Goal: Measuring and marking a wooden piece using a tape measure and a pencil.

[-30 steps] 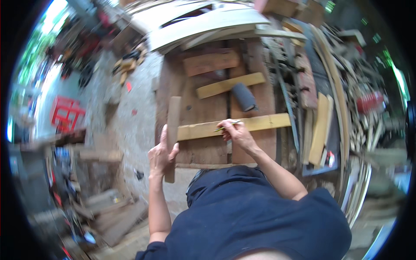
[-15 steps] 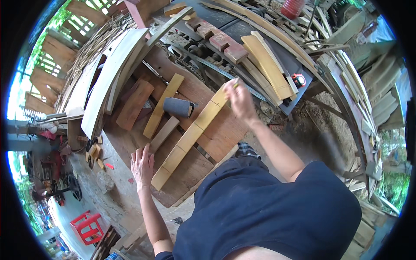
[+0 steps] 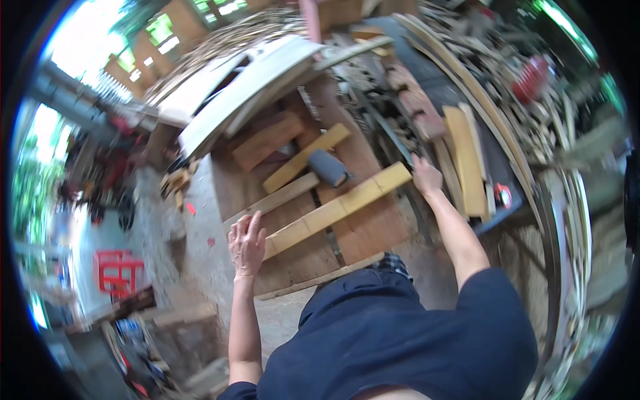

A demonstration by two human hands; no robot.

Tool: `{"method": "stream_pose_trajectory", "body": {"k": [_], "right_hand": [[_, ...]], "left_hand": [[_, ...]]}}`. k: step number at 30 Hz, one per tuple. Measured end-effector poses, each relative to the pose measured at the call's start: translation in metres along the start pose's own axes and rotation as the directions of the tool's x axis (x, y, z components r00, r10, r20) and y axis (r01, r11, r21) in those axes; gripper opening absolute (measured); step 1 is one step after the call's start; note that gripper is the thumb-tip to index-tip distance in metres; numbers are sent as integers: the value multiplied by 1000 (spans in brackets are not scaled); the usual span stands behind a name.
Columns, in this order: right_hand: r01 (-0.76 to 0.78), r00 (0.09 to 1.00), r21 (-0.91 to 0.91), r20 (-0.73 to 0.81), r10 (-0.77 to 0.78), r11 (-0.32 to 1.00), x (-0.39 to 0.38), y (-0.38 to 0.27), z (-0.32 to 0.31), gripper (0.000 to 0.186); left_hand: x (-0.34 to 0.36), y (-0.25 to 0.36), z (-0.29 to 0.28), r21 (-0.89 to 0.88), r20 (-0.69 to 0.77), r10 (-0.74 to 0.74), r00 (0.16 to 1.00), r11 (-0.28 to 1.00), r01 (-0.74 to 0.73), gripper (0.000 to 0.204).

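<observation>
A long yellow wooden board lies slantwise across the wooden worktop, with dark lines drawn across it. By its near left end my left hand has its fingers apart and holds nothing; whether it touches the board I cannot tell. Just off the far right end, my right hand is closed, fingers curled next to a bluish strip. What it holds, if anything, is too blurred to make out. Behind the board are a grey sandpaper-like block, a narrow brown strip of wood and a shorter yellow board.
A reddish plank and a large pale curved board lie at the far left. To the right, yellow planks and a red tape measure rest on a dark surface. A red plastic chair stands at left.
The view has turned, so the bench looks rotated and blurred. My right hand has slipped from on top of the board's far end to just beyond it. My left hand stays near the other end.
</observation>
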State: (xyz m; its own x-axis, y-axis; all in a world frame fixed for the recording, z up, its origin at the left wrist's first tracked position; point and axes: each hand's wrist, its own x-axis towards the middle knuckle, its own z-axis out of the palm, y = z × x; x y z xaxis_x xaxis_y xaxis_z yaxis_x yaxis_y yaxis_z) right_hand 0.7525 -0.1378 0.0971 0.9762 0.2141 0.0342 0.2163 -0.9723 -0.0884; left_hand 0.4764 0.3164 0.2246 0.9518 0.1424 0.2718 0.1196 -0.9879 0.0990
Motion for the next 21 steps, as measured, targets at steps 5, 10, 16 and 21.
{"method": "stream_pose_trajectory", "body": {"k": [5,10,16,21], "right_hand": [[29,999,345,-29,-20,938,2,22,3,25],[65,998,386,-6,-68,920,-19,12,-71,35],[392,918,481,-155,-364,784,-39,-38,-155,40],[694,683,448,-163,-712,563,-47,-99,-158,56]], "left_hand": [[-60,18,-15,-17,-41,-156,987,988,156,48],[-109,51,-14,10,-118,-291,949,956,295,46],[-117,97,-14,-67,-139,-383,913,924,377,46],[-124,97,-2,-187,-167,-586,793,809,558,44]]}}
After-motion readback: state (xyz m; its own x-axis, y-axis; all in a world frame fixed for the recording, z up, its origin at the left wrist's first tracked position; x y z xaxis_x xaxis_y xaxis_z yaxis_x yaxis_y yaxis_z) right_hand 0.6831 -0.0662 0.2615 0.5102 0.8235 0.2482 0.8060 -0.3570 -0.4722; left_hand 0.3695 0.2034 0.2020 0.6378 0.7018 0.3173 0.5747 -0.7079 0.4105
